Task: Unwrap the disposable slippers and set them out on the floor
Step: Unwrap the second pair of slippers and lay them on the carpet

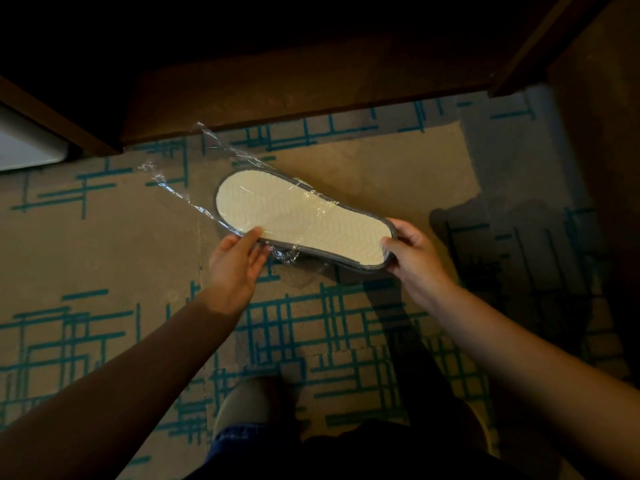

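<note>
I hold a flat pack of disposable slippers (301, 220) above the carpet, sole side up: a cream ribbed sole with a grey rim. It sits inside a clear plastic wrapper (183, 195) whose loose, crinkled end sticks out past the toe to the upper left. My left hand (237, 261) pinches the near edge of the pack around its middle, thumb on top. At the heel end, my right hand (412, 254) grips the pack with the thumb on the sole. A second slipper underneath shows only as a grey edge.
The floor is a beige carpet (104, 244) with teal line patterns. Dark wooden furniture (277, 91) runs along the far side, with a white object (24, 147) at far left. My slippered foot (249, 407) stands below the pack.
</note>
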Available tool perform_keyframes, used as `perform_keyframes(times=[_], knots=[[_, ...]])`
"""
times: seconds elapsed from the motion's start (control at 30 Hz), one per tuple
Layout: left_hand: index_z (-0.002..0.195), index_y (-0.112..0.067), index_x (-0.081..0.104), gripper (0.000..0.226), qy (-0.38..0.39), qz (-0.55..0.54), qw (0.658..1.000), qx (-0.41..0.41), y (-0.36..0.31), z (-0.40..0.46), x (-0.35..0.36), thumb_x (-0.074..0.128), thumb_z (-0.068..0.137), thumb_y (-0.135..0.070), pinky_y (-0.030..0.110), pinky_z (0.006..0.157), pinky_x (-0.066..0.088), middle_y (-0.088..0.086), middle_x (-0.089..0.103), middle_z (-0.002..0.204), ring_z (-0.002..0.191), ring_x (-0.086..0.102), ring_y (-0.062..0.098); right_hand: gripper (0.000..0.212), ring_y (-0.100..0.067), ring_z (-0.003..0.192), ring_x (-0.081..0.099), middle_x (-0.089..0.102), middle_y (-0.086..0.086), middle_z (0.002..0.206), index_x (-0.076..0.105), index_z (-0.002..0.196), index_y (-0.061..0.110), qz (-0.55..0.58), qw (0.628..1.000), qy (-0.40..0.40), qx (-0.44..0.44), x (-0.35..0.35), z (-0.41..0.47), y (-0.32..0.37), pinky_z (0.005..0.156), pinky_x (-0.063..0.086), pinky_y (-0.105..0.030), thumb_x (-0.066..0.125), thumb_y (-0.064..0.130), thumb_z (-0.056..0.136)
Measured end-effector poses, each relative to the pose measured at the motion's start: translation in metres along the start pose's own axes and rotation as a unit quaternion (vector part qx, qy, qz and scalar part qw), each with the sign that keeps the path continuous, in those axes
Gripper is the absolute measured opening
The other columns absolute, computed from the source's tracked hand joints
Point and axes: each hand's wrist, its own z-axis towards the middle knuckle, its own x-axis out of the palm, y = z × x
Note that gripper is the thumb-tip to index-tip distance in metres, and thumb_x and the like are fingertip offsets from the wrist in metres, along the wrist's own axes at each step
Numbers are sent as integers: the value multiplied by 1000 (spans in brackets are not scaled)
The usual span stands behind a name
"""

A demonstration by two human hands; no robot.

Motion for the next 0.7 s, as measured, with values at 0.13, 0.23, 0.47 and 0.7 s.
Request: perform_keyframes(times=[0.13,0.23,0.47,0.7], knots=[[78,-17,56,11,-6,-29,1000,6,-5,2,2,59,87,-10,16,59,56,0,71,78,67,71,4,34,-16,100,58,57,0,114,55,118,22,-16,1000,-10,-18,-5,4,0,85,53,-34,44,2,94],[76,-17,56,14,-28,-36,999,22,-9,3,5,59,87,-9,17,57,57,-2,71,70,62,70,3,33,-16,104,57,56,2,113,55,118,22,-40,998,-24,-37,-12,10,3,92,51,-37,44,3,93],[112,-8,51,20,-66,-29,997,19,-19,17,-16,51,92,-8,2,54,46,-4,53,79,52,60,-11,35,-16,90,58,56,-4,105,53,124,6,-185,974,-69,-110,-40,25,4,62,45,-7,45,-2,92],[117,-11,54,50,-200,252,945,54,-17,21,-34,58,77,-40,34,87,50,14,51,121,103,56,22,64,-35,125,40,43,-17,136,41,136,16,-538,796,-105,-256,-37,14,-18,101,41,-47,66,28,79]])
